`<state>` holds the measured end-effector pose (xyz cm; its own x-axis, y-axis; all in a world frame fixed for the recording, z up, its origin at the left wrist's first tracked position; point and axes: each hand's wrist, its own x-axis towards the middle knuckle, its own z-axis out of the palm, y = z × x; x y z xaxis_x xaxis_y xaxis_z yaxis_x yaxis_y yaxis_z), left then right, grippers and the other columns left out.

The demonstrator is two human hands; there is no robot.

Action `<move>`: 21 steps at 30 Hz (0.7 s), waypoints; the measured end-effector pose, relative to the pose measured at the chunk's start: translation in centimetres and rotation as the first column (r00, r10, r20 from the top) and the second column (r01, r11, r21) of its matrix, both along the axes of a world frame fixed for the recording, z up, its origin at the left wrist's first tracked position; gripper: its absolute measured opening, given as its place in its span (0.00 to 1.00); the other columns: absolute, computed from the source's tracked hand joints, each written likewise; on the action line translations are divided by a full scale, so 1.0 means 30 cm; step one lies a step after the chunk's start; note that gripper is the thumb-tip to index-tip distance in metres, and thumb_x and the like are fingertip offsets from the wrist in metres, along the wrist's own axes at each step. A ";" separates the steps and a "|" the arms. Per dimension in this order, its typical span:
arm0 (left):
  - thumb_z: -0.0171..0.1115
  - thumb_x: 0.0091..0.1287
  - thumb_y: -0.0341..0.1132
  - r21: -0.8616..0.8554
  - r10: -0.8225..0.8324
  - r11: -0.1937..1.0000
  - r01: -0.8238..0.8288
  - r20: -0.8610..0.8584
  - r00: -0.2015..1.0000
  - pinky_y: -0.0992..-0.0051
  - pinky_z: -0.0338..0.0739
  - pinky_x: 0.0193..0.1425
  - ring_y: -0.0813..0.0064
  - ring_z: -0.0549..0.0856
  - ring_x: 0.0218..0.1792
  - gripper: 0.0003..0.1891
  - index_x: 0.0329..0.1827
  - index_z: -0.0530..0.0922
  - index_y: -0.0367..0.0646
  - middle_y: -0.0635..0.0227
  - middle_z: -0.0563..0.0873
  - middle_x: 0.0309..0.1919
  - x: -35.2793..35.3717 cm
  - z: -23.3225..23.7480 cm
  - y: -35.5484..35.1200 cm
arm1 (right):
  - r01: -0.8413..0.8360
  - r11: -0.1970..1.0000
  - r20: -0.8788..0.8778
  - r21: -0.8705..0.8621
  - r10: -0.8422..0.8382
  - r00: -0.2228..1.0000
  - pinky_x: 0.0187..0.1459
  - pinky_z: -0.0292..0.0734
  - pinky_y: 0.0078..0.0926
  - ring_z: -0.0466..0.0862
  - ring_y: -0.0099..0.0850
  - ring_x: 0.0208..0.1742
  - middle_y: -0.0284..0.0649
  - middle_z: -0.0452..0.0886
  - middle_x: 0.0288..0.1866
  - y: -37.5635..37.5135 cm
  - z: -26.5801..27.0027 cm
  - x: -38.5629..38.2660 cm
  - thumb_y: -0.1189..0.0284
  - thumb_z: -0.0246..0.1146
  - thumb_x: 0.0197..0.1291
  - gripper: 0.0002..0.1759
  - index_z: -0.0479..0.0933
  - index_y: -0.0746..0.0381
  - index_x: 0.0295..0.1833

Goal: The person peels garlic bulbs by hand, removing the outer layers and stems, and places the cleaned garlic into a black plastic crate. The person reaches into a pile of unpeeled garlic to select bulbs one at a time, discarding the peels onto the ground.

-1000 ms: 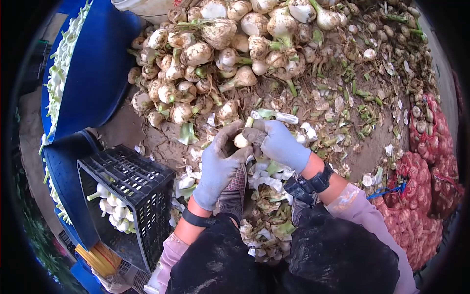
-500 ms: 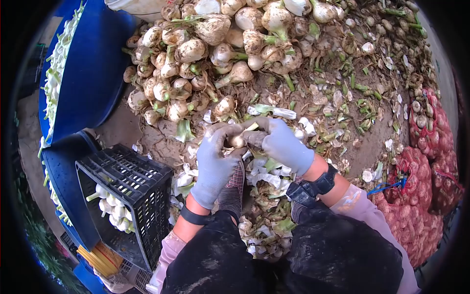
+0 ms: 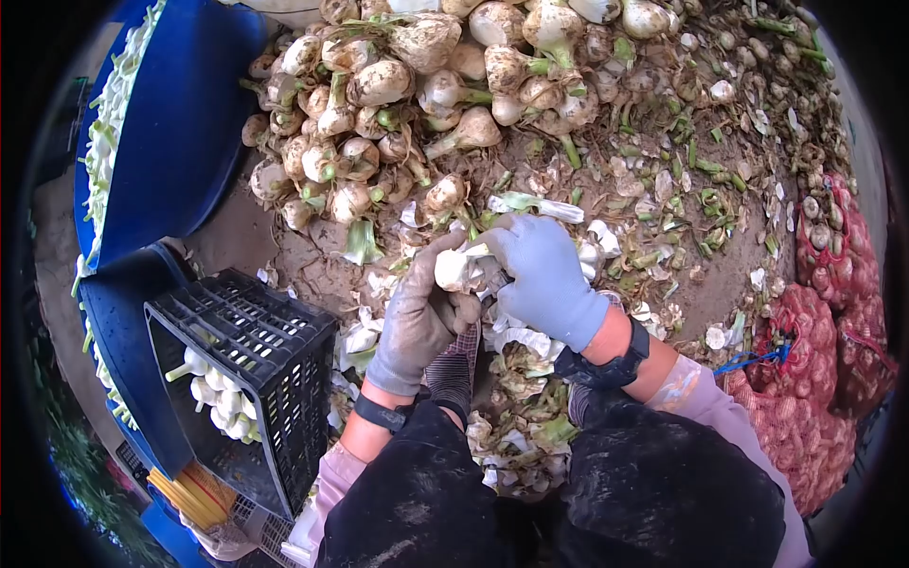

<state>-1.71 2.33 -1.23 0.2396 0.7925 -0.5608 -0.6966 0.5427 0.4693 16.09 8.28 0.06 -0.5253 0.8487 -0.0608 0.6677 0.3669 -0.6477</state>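
Both of my hands wear dusty grey-blue gloves and meet in front of my knees. My left hand (image 3: 415,322) is closed around a garlic bulb (image 3: 453,272), whose white, peeled-looking side faces up. From the other side, my right hand (image 3: 549,279) grips the same bulb near its short green stem. The right fingertips are partly hidden behind the back of the glove. Just beyond my hands lies a big heap of soil-stained garlic bulbs (image 3: 379,83). Peeled skins (image 3: 519,355) litter the ground between my feet.
A black plastic crate (image 3: 301,364) tilts at my left, with several clean white garlic bulbs (image 3: 225,405) inside. Behind it stand blue containers (image 3: 180,133) edged with more white garlic. Red mesh sacks (image 3: 795,407) full of bulbs lie at the right. Stem cuttings (image 3: 705,166) cover the muddy floor.
My left hand has rolled palm-up, showing more of the bulb's white side. My right hand has turned over the bulb, its back now facing up. The view has shifted slightly.
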 end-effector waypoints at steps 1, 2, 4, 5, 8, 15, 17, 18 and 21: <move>0.52 0.77 0.49 -0.012 -0.003 1.000 0.003 -0.061 0.998 0.80 0.75 0.31 0.76 0.81 0.28 0.26 0.70 0.68 0.40 0.64 0.84 0.43 0.001 0.011 0.005 | 0.034 0.999 -0.117 0.002 -0.033 0.993 0.47 0.77 0.38 0.83 0.49 0.45 0.48 0.84 0.43 -0.006 -0.029 -0.002 0.73 0.63 0.58 0.13 0.80 0.62 0.49; 0.54 0.77 0.45 -0.022 -0.007 1.000 0.005 -0.123 0.992 0.81 0.75 0.30 0.78 0.81 0.28 0.26 0.71 0.67 0.39 0.64 0.84 0.42 0.003 0.029 0.016 | 0.068 0.998 -0.234 0.001 -0.065 0.970 0.47 0.77 0.35 0.83 0.48 0.46 0.47 0.84 0.44 -0.005 -0.039 -0.008 0.72 0.64 0.59 0.13 0.80 0.62 0.50; 0.56 0.76 0.42 0.021 -0.094 0.994 0.106 -0.332 0.939 0.81 0.75 0.29 0.78 0.82 0.28 0.26 0.71 0.66 0.39 0.65 0.84 0.40 0.008 0.063 0.025 | 0.058 0.911 -0.387 -0.409 -0.231 0.893 0.46 0.77 0.33 0.84 0.47 0.44 0.46 0.84 0.43 -0.027 -0.032 -0.024 0.70 0.64 0.60 0.13 0.80 0.62 0.49; 0.58 0.74 0.39 0.044 -0.160 0.976 0.215 -0.528 0.834 0.81 0.76 0.28 0.78 0.83 0.27 0.27 0.72 0.65 0.38 0.65 0.85 0.38 0.011 0.070 0.028 | -0.041 0.675 -0.442 -0.737 -0.435 0.784 0.44 0.77 0.31 0.85 0.45 0.43 0.46 0.85 0.42 -0.033 -0.027 -0.029 0.69 0.65 0.61 0.12 0.80 0.62 0.49; 0.59 0.74 0.36 0.035 -0.248 0.944 0.327 -0.579 0.776 0.81 0.80 0.33 0.81 0.85 0.32 0.27 0.74 0.63 0.38 0.67 0.85 0.42 -0.009 0.051 0.025 | 0.081 0.749 -0.277 -0.658 -0.340 0.899 0.41 0.77 0.30 0.86 0.42 0.39 0.48 0.85 0.38 -0.029 -0.080 -0.031 0.68 0.66 0.62 0.12 0.81 0.65 0.46; 0.55 0.76 0.49 -0.110 -0.342 0.918 0.381 -0.708 0.618 0.82 0.78 0.29 0.76 0.86 0.28 0.26 0.64 0.73 0.34 0.63 0.86 0.35 -0.075 0.011 0.032 | 0.068 0.778 -0.337 -0.624 -0.347 0.875 0.41 0.78 0.36 0.85 0.48 0.39 0.52 0.84 0.37 -0.067 -0.134 -0.044 0.69 0.65 0.61 0.11 0.81 0.67 0.41; 0.60 0.74 0.42 -0.112 -0.232 0.963 0.247 -0.809 0.540 0.82 0.79 0.34 0.78 0.85 0.33 0.20 0.62 0.76 0.37 0.62 0.87 0.40 -0.061 0.022 0.040 | 0.090 0.888 -0.198 -0.451 -0.197 0.960 0.41 0.78 0.39 0.84 0.50 0.39 0.52 0.83 0.36 -0.047 -0.108 -0.028 0.69 0.65 0.60 0.10 0.81 0.67 0.41; 0.60 0.74 0.42 -0.112 -0.235 0.962 0.250 -0.808 0.541 0.82 0.79 0.34 0.78 0.85 0.33 0.20 0.62 0.76 0.37 0.62 0.87 0.40 -0.060 0.015 0.035 | 0.067 0.963 -0.015 -0.263 -0.073 0.997 0.42 0.77 0.42 0.82 0.52 0.39 0.52 0.82 0.35 -0.039 -0.084 -0.022 0.70 0.64 0.59 0.10 0.80 0.67 0.40; 0.70 0.64 0.28 0.157 0.090 0.808 0.569 -0.986 0.144 0.77 0.81 0.51 0.79 0.84 0.44 0.22 0.62 0.77 0.37 0.63 0.85 0.46 -0.028 0.063 0.039 | 0.177 0.910 0.040 -0.374 -0.175 0.984 0.41 0.75 0.48 0.81 0.53 0.38 0.52 0.80 0.34 -0.061 -0.050 -0.049 0.70 0.64 0.56 0.11 0.80 0.66 0.39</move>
